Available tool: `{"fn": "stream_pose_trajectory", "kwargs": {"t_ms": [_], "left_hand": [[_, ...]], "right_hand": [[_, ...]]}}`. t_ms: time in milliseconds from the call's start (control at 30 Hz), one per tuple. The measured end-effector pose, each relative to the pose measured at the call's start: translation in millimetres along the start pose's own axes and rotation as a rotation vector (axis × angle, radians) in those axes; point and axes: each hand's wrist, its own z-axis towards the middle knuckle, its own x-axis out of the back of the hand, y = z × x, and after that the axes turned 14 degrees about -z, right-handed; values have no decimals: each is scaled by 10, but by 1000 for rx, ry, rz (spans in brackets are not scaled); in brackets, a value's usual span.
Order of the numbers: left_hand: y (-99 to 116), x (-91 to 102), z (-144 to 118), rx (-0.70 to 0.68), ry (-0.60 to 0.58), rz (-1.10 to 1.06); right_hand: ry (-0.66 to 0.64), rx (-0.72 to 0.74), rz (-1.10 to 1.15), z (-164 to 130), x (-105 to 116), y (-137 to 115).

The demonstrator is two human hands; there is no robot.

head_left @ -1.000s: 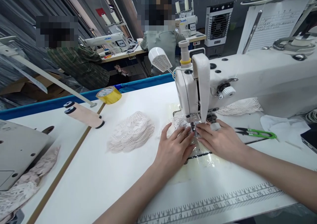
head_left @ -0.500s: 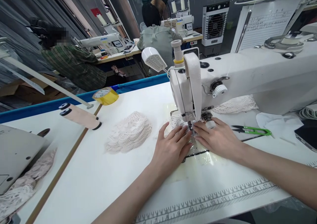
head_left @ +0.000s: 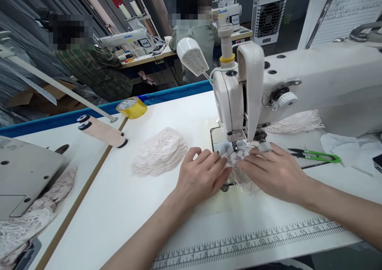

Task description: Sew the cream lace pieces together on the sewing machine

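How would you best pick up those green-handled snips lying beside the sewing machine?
Grip the green snips by the looped handle, coming from above on the right. They lie flat with the dark blades pointing left toward the right hand, so the handle end is the safe, free part.

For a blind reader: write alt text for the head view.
Left hand and right hand press a small white lace piece flat under the needle of a white industrial sewing machine. A stack of white lace pieces lies to the left, green thread snips to the right.
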Motion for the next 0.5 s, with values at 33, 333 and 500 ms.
{"fn": "stream_pose_trajectory", "kwargs": {"t_ms": [33, 333, 500], "left_hand": [[1, -16, 7, -27, -6, -28], [-9, -155, -19, 18, -129, -209], [32, -155, -36, -19, -142, -206]], "right_hand": [[-16, 13, 35, -7, 6, -18], [-279, -100, -28, -50, -42, -18], [-325, -127, -118, -19, -88, 64]]}}
